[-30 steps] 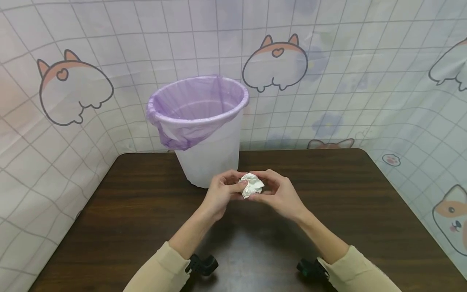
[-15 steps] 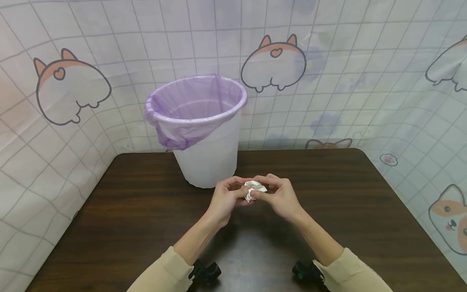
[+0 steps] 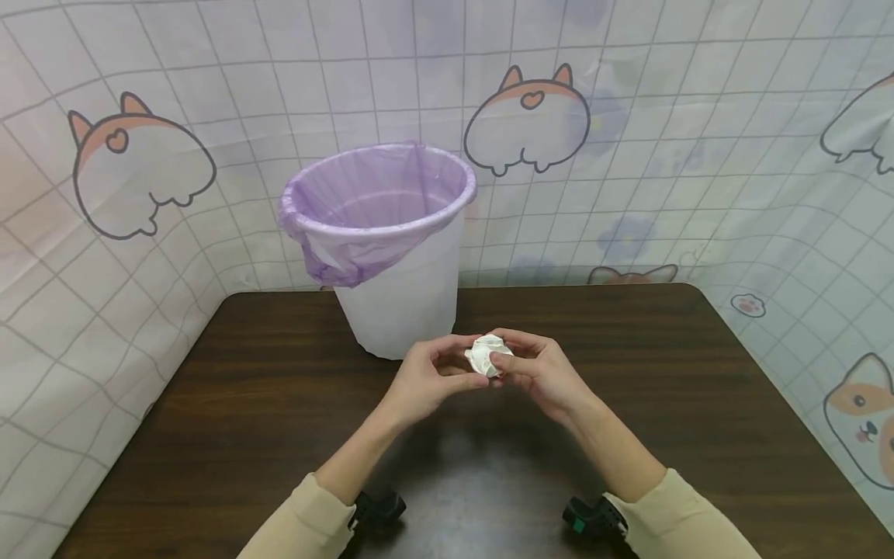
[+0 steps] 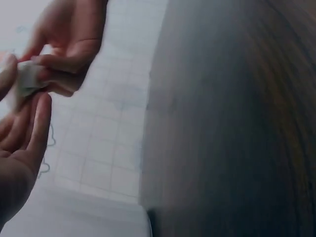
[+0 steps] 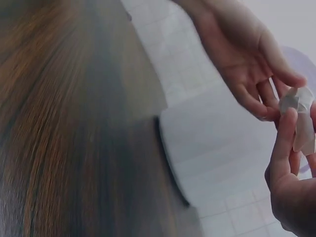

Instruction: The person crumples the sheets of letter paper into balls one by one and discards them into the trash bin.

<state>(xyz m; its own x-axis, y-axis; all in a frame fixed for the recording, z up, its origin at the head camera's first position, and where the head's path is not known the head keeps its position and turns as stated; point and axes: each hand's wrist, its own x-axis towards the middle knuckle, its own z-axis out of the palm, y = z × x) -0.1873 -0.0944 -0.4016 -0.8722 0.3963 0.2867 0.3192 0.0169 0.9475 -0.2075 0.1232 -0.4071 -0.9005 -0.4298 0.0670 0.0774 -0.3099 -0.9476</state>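
A small wad of crumpled white paper (image 3: 483,353) is between both hands, above the dark table in the head view. My right hand (image 3: 548,376) pinches it, thumb across its front and fingers behind. My left hand (image 3: 426,380) holds the wad from the other side, index finger along its upper edge and thumb low beneath it. In the left wrist view the paper (image 4: 29,78) is blurred and partly covered by fingers. The right wrist view shows the paper wad (image 5: 303,101) at the right edge, with fingertips of both hands against it.
Just behind the left hand stands a white trash bin (image 3: 412,299), lined with a purple bag (image 3: 349,264) folded over its rim. The brown wooden table (image 3: 230,435) ends in front of a grid-patterned cloth wall (image 3: 670,155). Black wrist devices (image 3: 380,508) sit at both cuffs.
The paper wad is turned and squeezed between the fingers, shifting slightly right. The left thumb has moved off its front to below it; the right thumb now lies across it. The bin stays put.
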